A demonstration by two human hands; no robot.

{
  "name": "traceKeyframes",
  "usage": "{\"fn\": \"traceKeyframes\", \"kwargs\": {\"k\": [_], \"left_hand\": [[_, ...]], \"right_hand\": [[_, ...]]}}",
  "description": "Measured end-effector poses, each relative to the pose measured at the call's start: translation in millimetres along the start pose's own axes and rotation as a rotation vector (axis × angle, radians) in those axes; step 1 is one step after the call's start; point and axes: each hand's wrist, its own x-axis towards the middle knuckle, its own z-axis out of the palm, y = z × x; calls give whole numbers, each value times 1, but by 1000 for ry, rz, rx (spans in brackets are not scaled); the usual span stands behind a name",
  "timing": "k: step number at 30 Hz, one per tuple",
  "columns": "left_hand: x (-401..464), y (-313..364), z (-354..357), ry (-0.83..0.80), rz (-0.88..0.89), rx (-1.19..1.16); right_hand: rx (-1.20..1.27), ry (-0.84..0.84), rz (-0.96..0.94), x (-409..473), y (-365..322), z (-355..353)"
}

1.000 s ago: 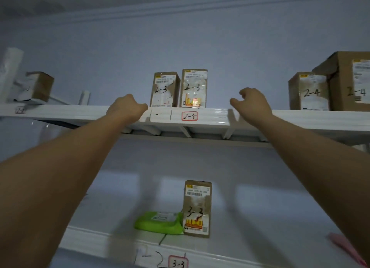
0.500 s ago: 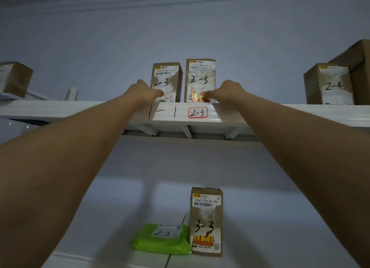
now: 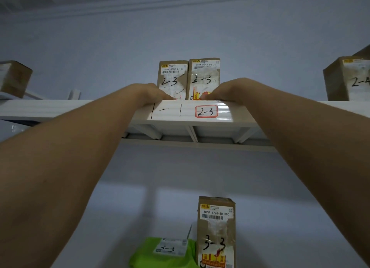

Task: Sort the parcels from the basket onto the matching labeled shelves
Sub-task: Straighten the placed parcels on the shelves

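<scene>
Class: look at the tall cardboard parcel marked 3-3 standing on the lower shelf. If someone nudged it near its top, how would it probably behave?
The 3-3 cardboard parcel stands upright on a narrow end, so it would probably tip rather than slide. Its flat cardboard sides look stiff, so it likely keeps its shape. The green soft parcel beside it might cushion a leftward fall.

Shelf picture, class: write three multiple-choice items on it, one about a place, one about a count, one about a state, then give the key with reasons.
1. Where does the green parcel lie?
A. on the top shelf
B. on the lower shelf, left of the 3-3 box
C. in a hand

2. How many boxes marked 2-3 stand above the 2-3 label?
A. one
B. two
C. four

3. How do those boxes stand?
A. upright, side by side
B. stacked
C. flat on their faces

Key: B, the green parcel lies beside the 3-3 box; B, the left 2-3 box and right 2-3 box stand over the 2-3 label; A, both stand upright, sides together.
</scene>
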Motion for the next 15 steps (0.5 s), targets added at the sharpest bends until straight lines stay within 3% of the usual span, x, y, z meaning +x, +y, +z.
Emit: {"fn": "traceKeyframes", "kwargs": {"k": [15], "left_hand": [[28,0,-4,-262,81,133]], "right_hand": [[-210,111,247,5,-5,3]]}}
